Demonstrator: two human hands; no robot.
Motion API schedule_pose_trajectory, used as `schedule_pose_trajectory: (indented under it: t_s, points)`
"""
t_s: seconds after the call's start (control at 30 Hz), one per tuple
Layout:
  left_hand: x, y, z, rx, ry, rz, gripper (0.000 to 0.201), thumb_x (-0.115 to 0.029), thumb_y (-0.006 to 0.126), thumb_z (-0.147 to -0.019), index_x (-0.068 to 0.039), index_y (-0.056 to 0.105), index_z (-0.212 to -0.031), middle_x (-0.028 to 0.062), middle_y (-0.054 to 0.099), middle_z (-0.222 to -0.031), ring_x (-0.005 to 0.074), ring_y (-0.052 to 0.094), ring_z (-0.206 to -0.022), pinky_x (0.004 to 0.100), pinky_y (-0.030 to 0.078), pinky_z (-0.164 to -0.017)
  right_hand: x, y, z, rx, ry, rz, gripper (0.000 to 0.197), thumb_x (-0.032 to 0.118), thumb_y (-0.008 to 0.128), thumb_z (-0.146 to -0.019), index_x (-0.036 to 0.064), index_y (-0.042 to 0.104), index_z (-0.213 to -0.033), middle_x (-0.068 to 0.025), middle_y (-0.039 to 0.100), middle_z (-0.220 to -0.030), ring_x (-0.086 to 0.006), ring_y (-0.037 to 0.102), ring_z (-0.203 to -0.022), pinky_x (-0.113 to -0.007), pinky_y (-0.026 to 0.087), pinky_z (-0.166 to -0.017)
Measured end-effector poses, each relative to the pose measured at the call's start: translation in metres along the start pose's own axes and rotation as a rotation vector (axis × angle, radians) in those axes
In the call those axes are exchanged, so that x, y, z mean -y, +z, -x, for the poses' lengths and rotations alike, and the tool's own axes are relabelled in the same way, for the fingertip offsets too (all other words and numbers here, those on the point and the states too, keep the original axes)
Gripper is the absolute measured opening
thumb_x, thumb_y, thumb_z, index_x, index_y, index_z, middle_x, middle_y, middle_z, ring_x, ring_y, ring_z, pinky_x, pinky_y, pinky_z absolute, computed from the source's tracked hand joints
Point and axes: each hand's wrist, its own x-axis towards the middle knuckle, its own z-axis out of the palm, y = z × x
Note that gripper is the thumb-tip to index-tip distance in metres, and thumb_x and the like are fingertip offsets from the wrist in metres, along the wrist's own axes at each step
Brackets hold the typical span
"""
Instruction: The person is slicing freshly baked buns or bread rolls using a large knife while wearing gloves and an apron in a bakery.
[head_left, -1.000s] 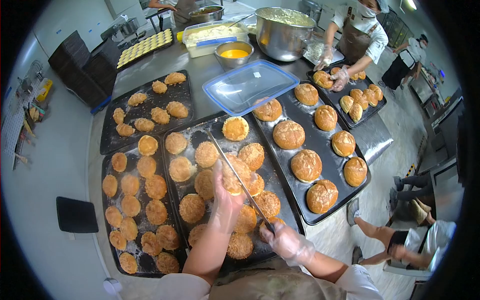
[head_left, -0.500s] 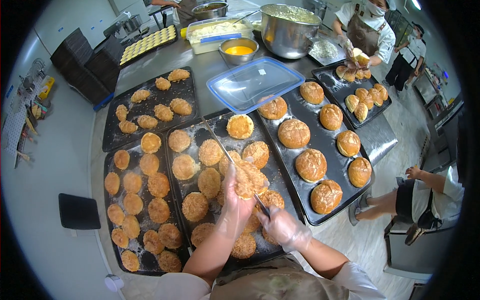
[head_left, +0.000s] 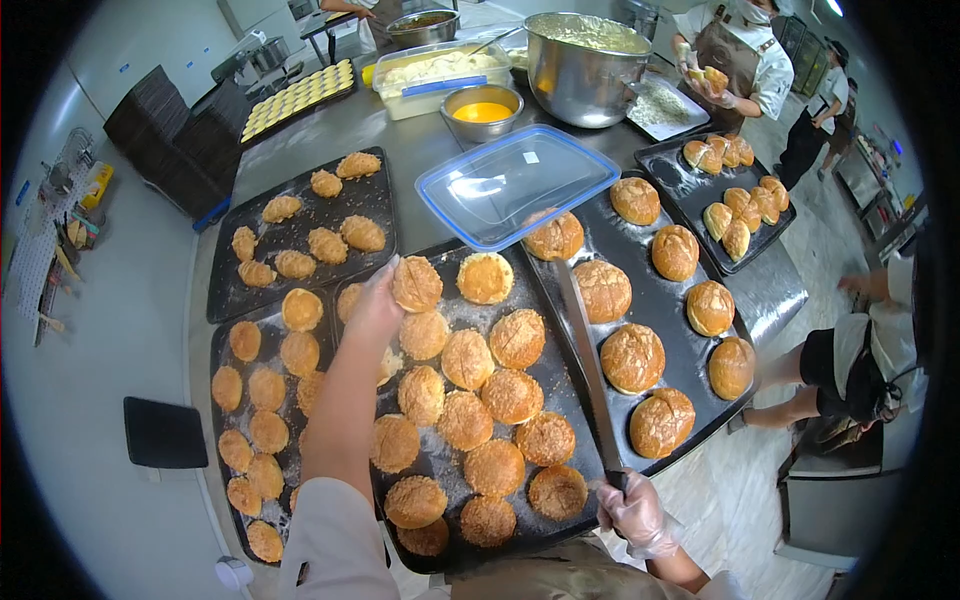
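My gloved left hand reaches to the far left part of the middle tray. Its fingers are closed on the edge of a crumb-topped bun; whether that bun rests on the tray cannot be made out. At the lower right, my gloved right hand grips the dark handle of a long bread knife. The blade points away from me, above the border between the middle and right trays. Several more crumb-topped buns fill the middle black tray.
Round loaves sit on the right tray, small buns on the left one. Behind lie a clear blue-rimmed lid, a bowl of yellow liquid and a large steel mixing bowl. A co-worker handles bread at the back right.
My left hand has moved away and left with a bun. The knife has come out of the bun and swung right with my right hand, which is now lower.
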Motion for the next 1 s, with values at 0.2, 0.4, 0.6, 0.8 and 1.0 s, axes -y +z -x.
schedule_pose_trajectory:
  t_s: [0.2, 0.4, 0.6, 0.8, 1.0]
  points:
    - [-0.061, 0.092, -0.022, -0.431, -0.223, -0.172, 0.049, -0.009, 0.061, -0.082, -0.001, 0.044, -0.127, 0.0147, 0.055, -0.118, 0.0195, 0.054, -0.106, 0.0300, 0.041, -0.095, -0.002, -0.027, -0.002, -0.144, 0.034, -0.062, 0.015, 0.012, 0.048, -0.092, -0.0023, 0.050, -0.095, 0.0001, 0.045, -0.061, -0.0090, 0.047, -0.046, -0.023, 0.038, -0.041]
    - [-0.025, 0.190, -0.027, -0.010, -0.220, -1.333, 0.118, -0.048, 0.080, -0.058, -0.003, 0.012, -0.143, 0.0198, 0.026, -0.144, 0.0328, 0.026, -0.133, 0.0381, 0.029, -0.107, 0.000, -0.026, -0.011, -0.132, 0.010, -0.111, 0.015, 0.012, 0.050, -0.092, -0.0021, 0.050, -0.095, -0.0005, 0.046, -0.064, -0.0093, 0.046, -0.046, -0.024, 0.038, -0.041]
    - [-0.033, 0.203, -0.020, -0.150, -0.305, -1.275, 0.105, -0.041, 0.075, -0.067, -0.012, 0.011, -0.145, 0.0208, 0.026, -0.142, 0.0327, 0.028, -0.132, 0.0407, 0.031, -0.105, 0.002, -0.026, -0.004, -0.137, -0.029, -0.065, 0.014, 0.012, 0.052, -0.092, -0.0007, 0.050, -0.097, 0.0000, 0.048, -0.065, -0.0076, 0.045, -0.047, -0.023, 0.037, -0.043]
    - [-0.078, 0.191, 0.050, -0.204, -0.631, 1.082, 0.068, -0.044, 0.066, -0.074, -0.013, 0.044, -0.129, 0.0146, 0.041, -0.133, 0.0338, 0.042, -0.121, 0.0654, 0.032, -0.095, -0.005, -0.018, -0.007, -0.104, 0.032, 0.029, 0.017, 0.013, 0.053, -0.091, -0.0033, 0.054, -0.094, -0.0008, 0.049, -0.060, -0.0101, 0.049, -0.050, -0.026, 0.042, -0.045]
    - [-0.103, 0.208, 0.119, 0.102, -0.440, 1.419, 0.071, -0.047, 0.066, -0.071, -0.013, 0.043, -0.129, 0.0140, 0.053, -0.120, 0.0343, 0.049, -0.114, 0.0729, 0.027, -0.092, 0.027, 0.019, -0.026, -0.090, -0.351, 0.658, 0.025, 0.021, 0.056, -0.088, -0.0027, 0.055, -0.096, -0.0200, 0.058, -0.063, -0.0345, 0.059, -0.056, -0.040, 0.046, -0.051]
